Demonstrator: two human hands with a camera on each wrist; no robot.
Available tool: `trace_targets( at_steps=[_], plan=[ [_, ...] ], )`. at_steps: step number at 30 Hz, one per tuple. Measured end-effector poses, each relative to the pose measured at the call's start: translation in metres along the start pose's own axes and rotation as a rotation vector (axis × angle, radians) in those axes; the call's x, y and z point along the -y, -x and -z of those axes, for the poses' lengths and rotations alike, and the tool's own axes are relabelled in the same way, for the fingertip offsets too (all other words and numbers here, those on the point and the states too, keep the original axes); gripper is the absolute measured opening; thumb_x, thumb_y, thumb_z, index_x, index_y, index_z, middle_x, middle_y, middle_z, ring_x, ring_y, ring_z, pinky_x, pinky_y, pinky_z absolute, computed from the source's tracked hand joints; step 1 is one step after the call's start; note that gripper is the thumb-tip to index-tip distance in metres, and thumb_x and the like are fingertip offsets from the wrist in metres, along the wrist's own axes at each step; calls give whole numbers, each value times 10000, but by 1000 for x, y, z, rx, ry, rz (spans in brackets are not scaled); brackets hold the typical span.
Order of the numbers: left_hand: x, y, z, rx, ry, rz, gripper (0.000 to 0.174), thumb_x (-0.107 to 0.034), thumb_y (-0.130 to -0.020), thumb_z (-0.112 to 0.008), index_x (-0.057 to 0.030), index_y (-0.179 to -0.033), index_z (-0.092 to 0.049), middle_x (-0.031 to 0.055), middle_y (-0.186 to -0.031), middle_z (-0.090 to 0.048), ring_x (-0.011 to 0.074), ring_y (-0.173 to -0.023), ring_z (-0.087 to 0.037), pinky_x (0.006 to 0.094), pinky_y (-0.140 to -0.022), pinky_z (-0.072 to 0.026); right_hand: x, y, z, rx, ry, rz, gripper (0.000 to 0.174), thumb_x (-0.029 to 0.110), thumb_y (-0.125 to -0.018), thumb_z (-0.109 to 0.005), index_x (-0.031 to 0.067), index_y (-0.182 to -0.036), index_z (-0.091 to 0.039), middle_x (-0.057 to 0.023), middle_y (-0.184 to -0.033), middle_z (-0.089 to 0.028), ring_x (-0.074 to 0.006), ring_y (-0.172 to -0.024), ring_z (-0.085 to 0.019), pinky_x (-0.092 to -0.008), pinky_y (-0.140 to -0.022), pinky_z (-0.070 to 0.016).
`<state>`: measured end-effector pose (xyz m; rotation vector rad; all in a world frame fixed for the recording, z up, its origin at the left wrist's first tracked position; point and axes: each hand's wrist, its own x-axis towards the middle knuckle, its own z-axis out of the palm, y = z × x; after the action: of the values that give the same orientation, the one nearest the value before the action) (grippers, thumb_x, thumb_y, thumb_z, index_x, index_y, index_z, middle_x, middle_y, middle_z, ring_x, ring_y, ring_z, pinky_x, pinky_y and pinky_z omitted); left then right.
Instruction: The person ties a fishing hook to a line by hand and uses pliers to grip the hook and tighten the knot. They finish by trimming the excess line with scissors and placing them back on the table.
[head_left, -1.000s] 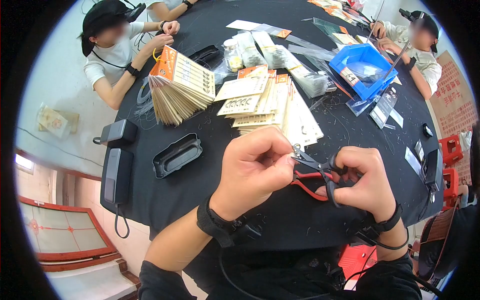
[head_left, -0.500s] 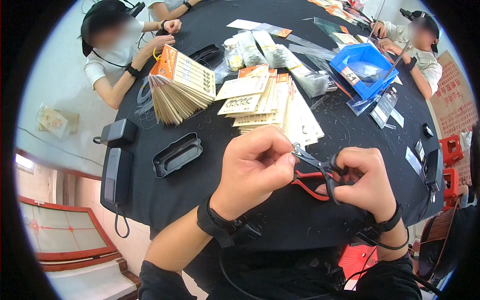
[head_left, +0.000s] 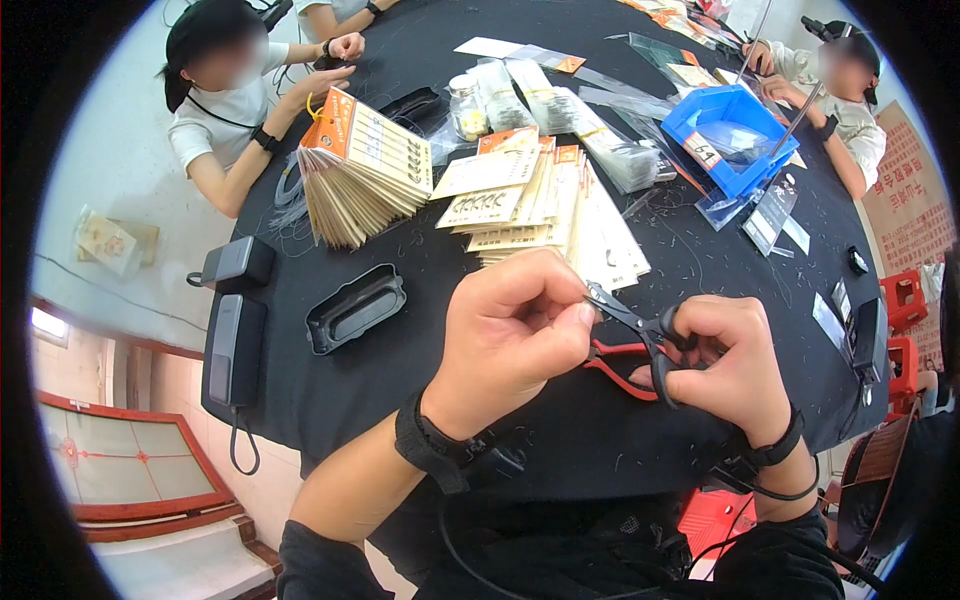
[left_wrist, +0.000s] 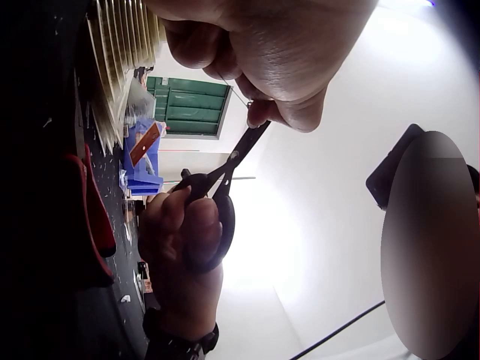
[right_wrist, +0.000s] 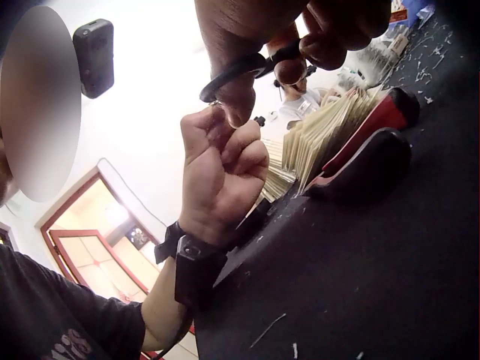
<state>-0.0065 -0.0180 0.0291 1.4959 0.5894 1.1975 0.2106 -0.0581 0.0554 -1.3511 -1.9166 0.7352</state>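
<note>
Black scissors point(head_left: 640, 325) are held in the right hand point(head_left: 735, 365), its fingers through the handle loops; their tips reach the fingertips of the left hand point(head_left: 515, 330). The left thumb and index finger pinch something tiny. In the left wrist view a thin line runs from the left fingers point(left_wrist: 262, 45) near the blade tips, and the scissors point(left_wrist: 232, 157) appear nearly closed. Red-handled pliers point(head_left: 625, 370) lie on the black table below the scissors. In the right wrist view the left hand point(right_wrist: 225, 169) is curled beside the scissors' loop point(right_wrist: 236, 75).
Card stacks point(head_left: 365, 175) point(head_left: 560, 215), plastic packets point(head_left: 610, 150), a jar point(head_left: 467, 108) and a blue bin point(head_left: 725, 140) stand beyond the hands. A black tray point(head_left: 355, 308) and black devices point(head_left: 235, 350) lie left. Other people sit around the table.
The scissor blades have drawn closer together at the left fingertips. Both hands stay almost in place. The person at the upper left has moved a hand slightly.
</note>
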Motion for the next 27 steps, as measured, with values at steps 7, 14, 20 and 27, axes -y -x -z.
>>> trace_targets(
  at_steps=[7,14,20,27],
  plan=[
    [-1,0,-1,-4,25,17,87,-3,-815,-573,-10,-753,-512,35,-734,-513,88,-672,-454,233,-626,-369,-1,1,-4,-43,-23,8,359,99,-552,-827,16,-575,-478,15,-546,-460,-35,-478,-392,-214,-429,-256],
    [-1,0,1,2,-5,6,97,-10,-818,-580,-13,-756,-505,28,-736,-508,85,-674,-447,231,-626,-362,1,1,0,-2,8,-4,257,137,-602,-803,19,-601,-574,-4,-529,-513,-56,-453,-449,-216,-425,-329],
    [1,0,0,-3,19,17,104,-8,-817,-582,-14,-753,-500,25,-738,-503,84,-677,-449,231,-628,-364,1,1,-1,3,5,-7,299,159,-606,-830,19,-586,-567,-1,-521,-506,-52,-452,-439,-215,-422,-320],
    [0,0,0,-7,21,23,109,-4,-818,-577,-16,-749,-494,28,-739,-505,86,-676,-451,233,-631,-369,0,3,-4,-52,-20,-15,352,98,-557,-831,12,-554,-490,11,-524,-452,-40,-468,-389,-222,-423,-249]
  ],
)
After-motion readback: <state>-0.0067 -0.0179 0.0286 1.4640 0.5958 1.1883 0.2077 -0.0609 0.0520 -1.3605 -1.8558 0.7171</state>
